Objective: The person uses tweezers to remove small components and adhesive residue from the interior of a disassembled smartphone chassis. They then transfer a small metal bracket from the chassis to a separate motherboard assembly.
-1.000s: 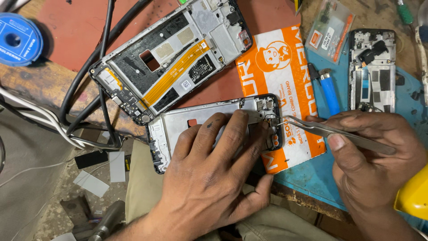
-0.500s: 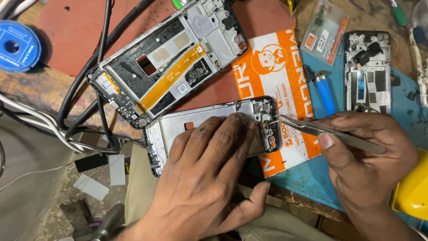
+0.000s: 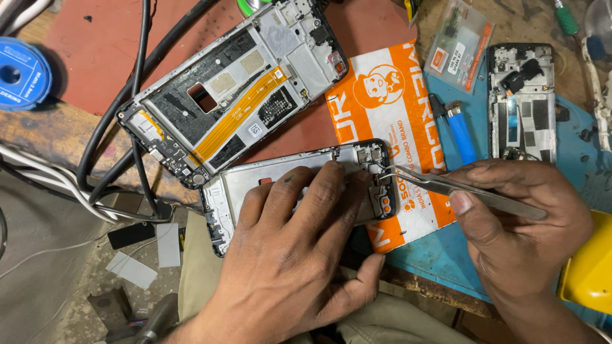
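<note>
Fingers (image 3: 306, 197) of the left hand (image 3: 287, 261) lie spread and flat on a phone frame (image 3: 299, 185), pressing it to the desk (image 3: 57, 134); the frame sits at the middle of the view, its camera end to the right. The right hand (image 3: 523, 236) has its fingers pressed together on metal tweezers (image 3: 459, 191), whose closed tips touch the frame's upper right corner near the camera opening. Under that corner lies an orange-and-white flat package (image 3: 395, 108) with a cartoon figure printed on it, resting partly on a blue mat (image 3: 440, 261). Above it, at the top, is a small clear bag (image 3: 459, 44) with an orange label. A blue lighter (image 3: 460, 130) lies between the package and a third opened phone (image 3: 521, 102) at the right. A larger opened phone (image 3: 236, 95) with an orange ribbon cable lies tilted on a red mat (image 3: 83, 57), black cables (image 3: 137, 95) crossing its left end. A blue solder spool (image 3: 19, 73) sits at the far left, a yellow object (image 3: 590, 271) at the lower right edge. Compared with half a second ago, the tweezer tips have stayed at the same corner, and the left hand has kept its flat hold.
</note>
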A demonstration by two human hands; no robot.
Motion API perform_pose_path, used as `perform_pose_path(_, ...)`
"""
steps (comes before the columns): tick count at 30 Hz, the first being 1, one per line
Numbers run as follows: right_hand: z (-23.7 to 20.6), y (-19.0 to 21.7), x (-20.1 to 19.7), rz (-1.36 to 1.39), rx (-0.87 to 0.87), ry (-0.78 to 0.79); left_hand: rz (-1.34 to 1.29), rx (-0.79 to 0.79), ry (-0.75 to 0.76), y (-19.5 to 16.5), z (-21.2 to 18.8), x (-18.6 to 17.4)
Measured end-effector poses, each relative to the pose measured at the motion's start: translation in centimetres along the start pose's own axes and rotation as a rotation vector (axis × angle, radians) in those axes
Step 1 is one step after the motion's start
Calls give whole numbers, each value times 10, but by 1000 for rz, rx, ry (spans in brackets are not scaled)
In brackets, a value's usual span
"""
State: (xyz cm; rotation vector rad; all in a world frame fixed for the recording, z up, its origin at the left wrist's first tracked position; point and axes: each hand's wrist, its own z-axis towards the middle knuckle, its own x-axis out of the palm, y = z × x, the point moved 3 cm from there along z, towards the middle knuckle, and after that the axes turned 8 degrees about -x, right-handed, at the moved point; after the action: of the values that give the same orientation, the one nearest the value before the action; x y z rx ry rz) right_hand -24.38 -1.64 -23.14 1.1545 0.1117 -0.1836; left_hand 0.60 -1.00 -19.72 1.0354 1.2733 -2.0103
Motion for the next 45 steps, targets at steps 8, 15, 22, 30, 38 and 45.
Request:
perform_pose_path(8,-3,3,5,-37,0,4,8,-14,-1,1,-2,0)
perform_pose_path(15,-5,2,4,-42,0,2,16,-3,-20,1,-3,2)
perform_pose_path(22,-7,-4,0,43,2,-9,29,6,-26,2,-6,4)
perform_pose_path(30,-7,7,0,-16,1,11,27,-5,-51,0,-10,-1)
perform_pose_path(38,-1,11,2,19,0,-1,81,-27,-64,-1,-4,-5)
perform_pose_path(45,-3,12,3,10,-13,0,72,-35,-68,0,-2,-2)
